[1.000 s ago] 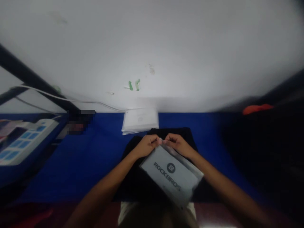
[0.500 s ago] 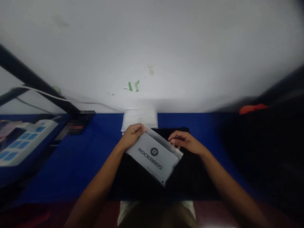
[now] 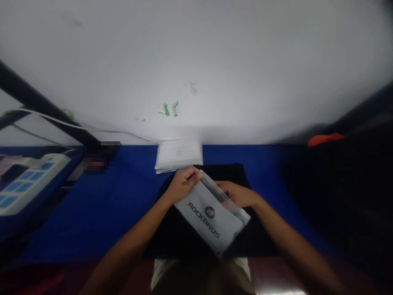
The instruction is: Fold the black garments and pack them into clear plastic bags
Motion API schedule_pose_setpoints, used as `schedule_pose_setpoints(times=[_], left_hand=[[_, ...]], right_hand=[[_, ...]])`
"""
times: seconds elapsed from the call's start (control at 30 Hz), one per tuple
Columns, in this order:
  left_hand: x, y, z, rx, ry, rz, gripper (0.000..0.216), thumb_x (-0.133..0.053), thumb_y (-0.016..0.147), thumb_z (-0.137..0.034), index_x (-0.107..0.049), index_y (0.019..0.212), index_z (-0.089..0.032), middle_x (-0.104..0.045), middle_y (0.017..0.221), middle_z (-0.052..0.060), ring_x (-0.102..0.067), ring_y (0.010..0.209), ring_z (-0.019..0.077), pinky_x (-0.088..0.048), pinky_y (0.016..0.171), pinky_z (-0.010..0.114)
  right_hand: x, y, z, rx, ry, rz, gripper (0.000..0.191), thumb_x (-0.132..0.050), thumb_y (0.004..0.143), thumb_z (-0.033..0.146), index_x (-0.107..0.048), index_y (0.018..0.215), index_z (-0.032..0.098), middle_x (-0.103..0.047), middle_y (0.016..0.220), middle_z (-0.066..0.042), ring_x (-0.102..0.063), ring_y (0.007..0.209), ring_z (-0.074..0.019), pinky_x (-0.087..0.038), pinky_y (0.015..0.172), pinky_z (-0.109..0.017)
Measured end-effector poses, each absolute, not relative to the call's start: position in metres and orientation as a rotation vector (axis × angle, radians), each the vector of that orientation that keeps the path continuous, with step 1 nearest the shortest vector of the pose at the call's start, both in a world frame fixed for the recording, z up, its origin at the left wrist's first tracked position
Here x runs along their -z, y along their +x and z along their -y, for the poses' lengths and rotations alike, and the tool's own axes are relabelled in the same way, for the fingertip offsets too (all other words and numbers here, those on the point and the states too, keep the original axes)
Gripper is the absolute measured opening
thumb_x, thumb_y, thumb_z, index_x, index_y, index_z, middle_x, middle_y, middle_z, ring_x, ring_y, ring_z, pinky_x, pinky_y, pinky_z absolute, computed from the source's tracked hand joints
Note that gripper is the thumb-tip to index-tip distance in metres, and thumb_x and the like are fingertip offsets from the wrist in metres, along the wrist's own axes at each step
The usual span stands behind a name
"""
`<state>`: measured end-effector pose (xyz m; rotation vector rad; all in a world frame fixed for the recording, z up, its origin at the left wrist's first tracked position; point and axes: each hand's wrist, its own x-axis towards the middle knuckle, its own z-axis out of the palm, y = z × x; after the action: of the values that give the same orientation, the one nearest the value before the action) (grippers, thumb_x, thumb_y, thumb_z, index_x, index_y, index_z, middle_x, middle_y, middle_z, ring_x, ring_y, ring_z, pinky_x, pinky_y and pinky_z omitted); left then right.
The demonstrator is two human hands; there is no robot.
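Note:
A translucent zip bag (image 3: pixel 211 217) printed with a round logo and "ROCKBROS" is tilted in front of me, its top edge sloping down to the right. My left hand (image 3: pixel 185 183) pinches the bag's upper left corner between thumb and fingers. At the top edge, my right hand (image 3: pixel 236 193) has its curled fingers against the clear strip, partly hidden behind it; whether they are inside the mouth is unclear. Beneath the bag lies a black cloth-like item (image 3: pixel 172 233). A stack of similar whitish bags (image 3: pixel 179 153) rests behind, by the wall.
The table has a blue top (image 3: pixel 101 205). At the left is a power strip (image 3: pixel 29 182), with a white cable (image 3: pixel 113 131) running along the wall (image 3: pixel 245 73). A dark bulk (image 3: pixel 346 192) and an orange object (image 3: pixel 326 139) are on the right.
The bag and my left hand have moved right and slightly toward me. My right hand's fingers have gone from beside the bag's top strip to partly behind it.

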<state>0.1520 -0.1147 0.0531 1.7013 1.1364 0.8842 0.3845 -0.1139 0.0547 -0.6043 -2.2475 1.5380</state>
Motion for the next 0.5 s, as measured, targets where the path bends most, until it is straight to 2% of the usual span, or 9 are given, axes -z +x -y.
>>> schedule_pose_setpoints(times=[0.17, 0.3, 0.43, 0.5], left_hand=[[-0.051, 0.139, 0.102, -0.894, 1.310, -1.110, 0.034, -0.064, 0.083, -0.050, -0.064, 0.080, -0.016, -0.060, 0.066, -0.001, -0.052, 0.055, 0.0096, -0.041, 0.051, 0.020], [-0.051, 0.136, 0.100, -0.911, 1.078, -0.900, 0.045, -0.065, 0.079, -0.061, -0.062, 0.083, -0.016, -0.064, 0.067, 0.003, -0.059, 0.054, 0.0131, -0.046, 0.046, 0.023], [-0.050, 0.146, 0.110, -0.630, 1.186, -0.786, 0.041, -0.073, 0.077, -0.050, -0.068, 0.093, -0.013, -0.071, 0.083, 0.008, -0.064, 0.062, 0.0149, -0.053, 0.053, 0.026], [-0.050, 0.149, 0.112, -0.560, 1.242, -0.808, 0.036, -0.073, 0.078, -0.046, -0.070, 0.091, -0.013, -0.071, 0.081, 0.008, -0.063, 0.059, 0.0135, -0.050, 0.048, 0.023]], right_hand=[[-0.051, 0.391, 0.117, -1.721, -0.801, 1.805, 0.033, -0.074, 0.077, 0.046, -0.072, 0.090, 0.016, -0.070, 0.084, -0.003, -0.064, 0.077, -0.0191, -0.053, 0.071, -0.030], [-0.043, 0.399, 0.112, -1.536, -1.010, 1.265, 0.040, -0.080, 0.068, 0.050, -0.071, 0.094, 0.020, -0.072, 0.080, -0.003, -0.066, 0.067, -0.0189, -0.055, 0.064, -0.032], [-0.035, 0.398, 0.109, -1.385, -1.105, 1.077, 0.039, -0.080, 0.069, 0.050, -0.070, 0.097, 0.024, -0.074, 0.088, -0.004, -0.068, 0.074, -0.0217, -0.057, 0.069, -0.037], [-0.035, 0.395, 0.109, -1.379, -1.116, 1.074, 0.041, -0.079, 0.070, 0.048, -0.069, 0.102, 0.025, -0.074, 0.094, -0.004, -0.069, 0.082, -0.0237, -0.058, 0.074, -0.039]])
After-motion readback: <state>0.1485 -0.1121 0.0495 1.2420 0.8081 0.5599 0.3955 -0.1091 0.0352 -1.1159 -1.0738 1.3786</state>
